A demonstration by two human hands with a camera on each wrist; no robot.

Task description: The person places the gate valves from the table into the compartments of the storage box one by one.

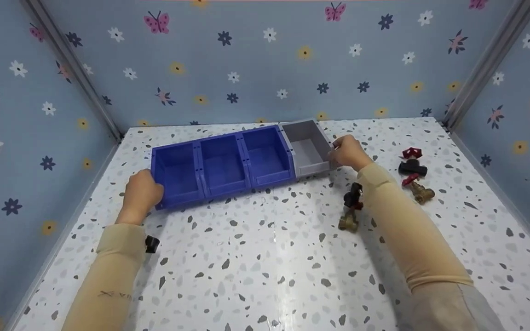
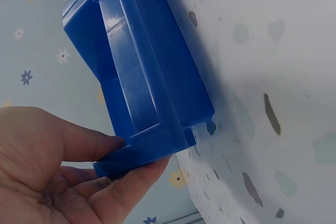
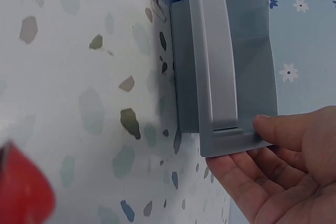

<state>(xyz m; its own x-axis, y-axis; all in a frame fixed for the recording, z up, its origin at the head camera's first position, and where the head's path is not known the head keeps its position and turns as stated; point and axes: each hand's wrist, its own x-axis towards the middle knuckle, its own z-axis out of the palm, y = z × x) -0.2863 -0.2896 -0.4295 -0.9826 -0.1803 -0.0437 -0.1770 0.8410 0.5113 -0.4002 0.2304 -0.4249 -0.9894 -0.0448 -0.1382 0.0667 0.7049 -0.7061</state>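
Pinching the near outer corner of the leftmost blue bin [image 1: 177, 179], the left hand [image 1: 140, 193] has its thumb over the rim and its other fingers underneath, as the left wrist view shows. Just nearer the person than those fingers, beside the left cuff, lies a small black piece [image 1: 152, 244], partly hidden by the sleeve. Directly right of the left fingers the leftmost blue bin opens; beyond it come the middle blue bin [image 1: 222, 168] and the third blue bin [image 1: 267, 161], each touching the next, then the grey bin [image 1: 306, 149] at the end closest to the right fingers. The row slants, with its left end nearer the person; whether its base fully rests on the speckled table [image 1: 256, 257], I cannot tell. At the right end, the right hand [image 1: 350, 152] pinches the grey bin's near outer corner, thumb on the inner side of the rim, fingers curled beneath the outside. Nearer the person than these fingers, beside the right forearm, are a black fitting [image 1: 353, 195] with a red part and, next to it, a brass fitting [image 1: 348, 222]. Farther right of the right fingers lie a black valve [image 1: 413, 168] with a red handwheel and a brass valve [image 1: 423, 194] with a red handle.
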